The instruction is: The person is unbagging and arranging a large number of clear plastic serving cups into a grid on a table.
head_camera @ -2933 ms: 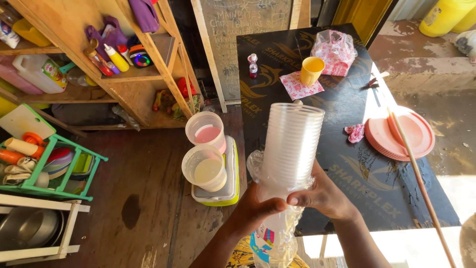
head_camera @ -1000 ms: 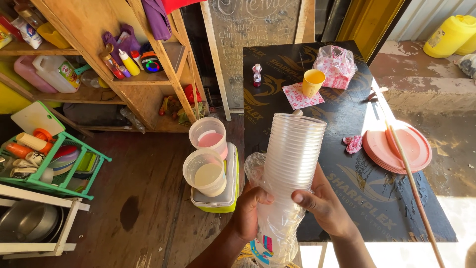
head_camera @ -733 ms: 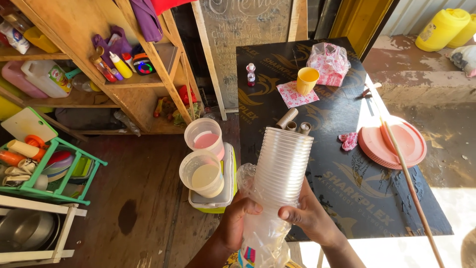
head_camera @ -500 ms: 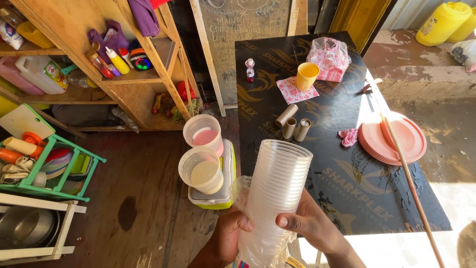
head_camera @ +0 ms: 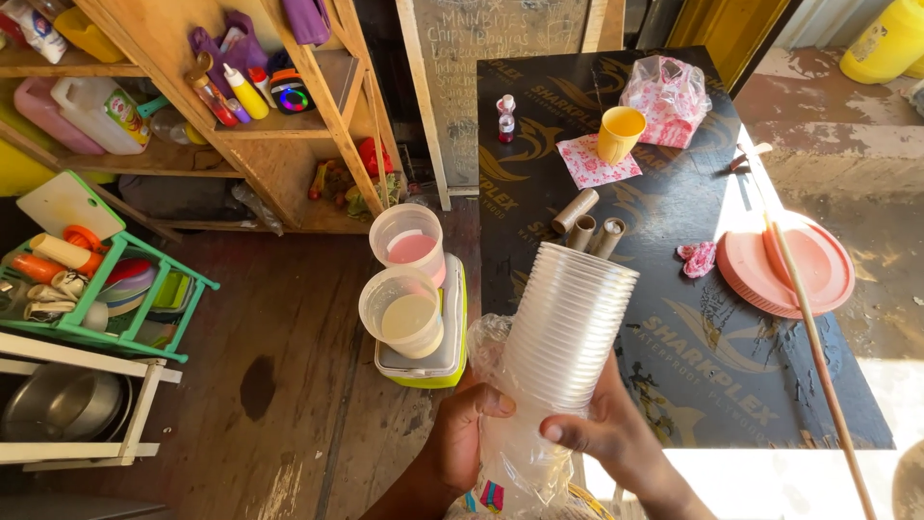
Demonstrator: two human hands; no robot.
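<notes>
Right, I have both hands wrapped round a tall stack of clear plastic cups (head_camera: 568, 327), which tilts up and to the right, its lower part sheathed in a crinkled clear plastic sleeve (head_camera: 510, 453). My left hand (head_camera: 462, 438) is curled shut on the sleeved base from the left, thumb laid across the front; my right hand (head_camera: 606, 429) is closed on it from the right, thumb pressed against the lowest rims. The stack's open mouth hangs over the near left edge of the black table (head_camera: 674, 289). On that table, just beyond the stack's rim, lie three cardboard tubes (head_camera: 587, 226); farther back stand a yellow cup (head_camera: 619, 133) and a pink patterned bag (head_camera: 669, 96). Toward the table's right edge sits a pink plate (head_camera: 784, 270) with a long wooden stick (head_camera: 818, 337) crossing it. The dark surface between stack and plate lies open. Left of the table, near its edge, two clear tubs (head_camera: 404, 289) rest on a green-and-white cooler box (head_camera: 438, 361), with bare wooden floor (head_camera: 289, 366) beyond.
</notes>
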